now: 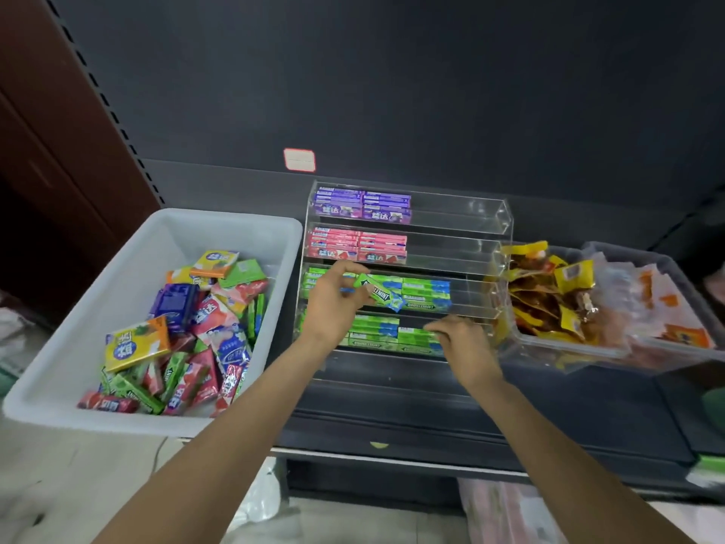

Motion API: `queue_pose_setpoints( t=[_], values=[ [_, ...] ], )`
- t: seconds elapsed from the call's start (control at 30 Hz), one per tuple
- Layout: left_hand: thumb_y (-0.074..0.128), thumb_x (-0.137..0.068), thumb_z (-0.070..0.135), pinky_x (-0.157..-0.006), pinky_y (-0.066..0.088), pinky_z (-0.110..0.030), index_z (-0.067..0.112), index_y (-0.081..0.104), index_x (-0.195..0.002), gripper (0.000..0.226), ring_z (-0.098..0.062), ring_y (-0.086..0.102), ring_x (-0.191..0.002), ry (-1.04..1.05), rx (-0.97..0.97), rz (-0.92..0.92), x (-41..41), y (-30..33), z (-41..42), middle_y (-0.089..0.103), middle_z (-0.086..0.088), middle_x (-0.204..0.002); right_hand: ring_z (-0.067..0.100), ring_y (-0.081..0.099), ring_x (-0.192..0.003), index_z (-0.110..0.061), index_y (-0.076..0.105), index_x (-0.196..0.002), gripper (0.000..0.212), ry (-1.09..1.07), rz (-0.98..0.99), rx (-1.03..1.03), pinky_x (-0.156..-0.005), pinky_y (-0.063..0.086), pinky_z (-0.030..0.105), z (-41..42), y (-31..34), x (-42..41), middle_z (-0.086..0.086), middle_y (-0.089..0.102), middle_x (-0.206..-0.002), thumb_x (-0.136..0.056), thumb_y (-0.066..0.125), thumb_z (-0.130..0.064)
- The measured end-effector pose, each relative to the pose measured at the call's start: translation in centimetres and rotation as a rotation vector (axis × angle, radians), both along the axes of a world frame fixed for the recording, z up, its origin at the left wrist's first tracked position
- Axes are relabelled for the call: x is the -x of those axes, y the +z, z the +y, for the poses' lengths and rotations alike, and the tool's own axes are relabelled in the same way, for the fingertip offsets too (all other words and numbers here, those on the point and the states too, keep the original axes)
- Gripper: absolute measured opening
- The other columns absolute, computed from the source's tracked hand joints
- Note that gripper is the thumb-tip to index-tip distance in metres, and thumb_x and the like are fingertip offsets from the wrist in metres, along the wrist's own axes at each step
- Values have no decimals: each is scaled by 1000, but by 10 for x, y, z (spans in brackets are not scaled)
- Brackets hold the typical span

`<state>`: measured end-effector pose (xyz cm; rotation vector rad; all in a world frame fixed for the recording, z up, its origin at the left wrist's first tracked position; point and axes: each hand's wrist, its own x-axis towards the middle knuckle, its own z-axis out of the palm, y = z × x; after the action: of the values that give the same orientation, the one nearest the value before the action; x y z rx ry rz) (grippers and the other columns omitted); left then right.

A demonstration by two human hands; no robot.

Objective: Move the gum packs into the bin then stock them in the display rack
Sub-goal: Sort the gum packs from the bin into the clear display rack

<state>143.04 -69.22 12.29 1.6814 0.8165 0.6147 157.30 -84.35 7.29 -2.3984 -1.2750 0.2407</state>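
Note:
A clear acrylic display rack stands on the dark shelf, with purple packs on its top tier, pink ones below, and green ones on the two lower tiers. My left hand pinches a green gum pack in front of the third tier. My right hand touches the green packs on the bottom tier with its fingertips. The white bin to the left holds several mixed gum packs.
Clear trays of yellow and orange snack packets sit right of the rack, close to my right hand. A price label is stuck on the dark back panel. The shelf's front edge runs under my forearms.

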Motion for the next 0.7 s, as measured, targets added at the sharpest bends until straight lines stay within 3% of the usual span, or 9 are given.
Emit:
queue_pose_setpoints(
  t=[0.23, 0.33, 0.43, 0.57, 0.63, 0.7],
  values=[
    [65, -87, 12, -71, 55, -20, 22, 59, -102, 18, -17, 69, -81, -19, 1, 18, -6, -3, -2, 63, -15, -102, 22, 60, -105, -18, 66, -117, 29, 34, 5, 74, -88, 50, 38, 2, -1, -2, 6, 65, -117, -95, 49, -10],
    [64, -88, 12, -69, 54, -18, 18, 59, -105, 18, -8, 68, -74, -28, -5, 21, -5, -3, -3, 64, -12, -97, 19, 56, -112, -22, 62, -123, 30, 27, -66, 149, -88, 51, 37, 1, 7, 2, 2, 62, -122, -97, 47, -16],
    [62, -89, 9, -69, 54, -18, 15, 58, -104, 17, -6, 67, -71, -39, 29, -7, -5, -3, -6, 63, -10, -91, 17, 56, -112, -19, 63, -121, 28, -2, -71, 69, -87, 51, 35, -2, 18, 6, 1, 63, -121, -97, 49, -18],
    [63, -87, 7, -72, 55, -22, 19, 58, -97, 16, -17, 70, -74, -80, 80, -25, -10, -5, -16, 64, -15, -92, 7, 60, -95, -15, 64, -119, 29, -67, 348, -241, -77, 45, 10, -4, 36, 8, -6, 65, -106, -92, 57, -23],
    [64, -87, 8, -77, 56, -29, 20, 58, -95, 16, -19, 71, -73, -139, 114, -30, -15, -5, -22, 64, -18, -93, 7, 62, -92, -15, 63, -121, 32, -33, 477, -282, -78, 47, 11, -3, 42, 10, -7, 64, -104, -89, 62, -21],
    [65, -86, 10, -83, 55, -33, 19, 59, -98, 16, -20, 71, -77, -180, 112, -19, -20, -6, -27, 65, -15, -94, 11, 64, -90, -13, 65, -116, 29, -38, 482, -306, -79, 50, 17, -4, 42, 8, -3, 66, -101, -87, 65, -14]
  ],
)
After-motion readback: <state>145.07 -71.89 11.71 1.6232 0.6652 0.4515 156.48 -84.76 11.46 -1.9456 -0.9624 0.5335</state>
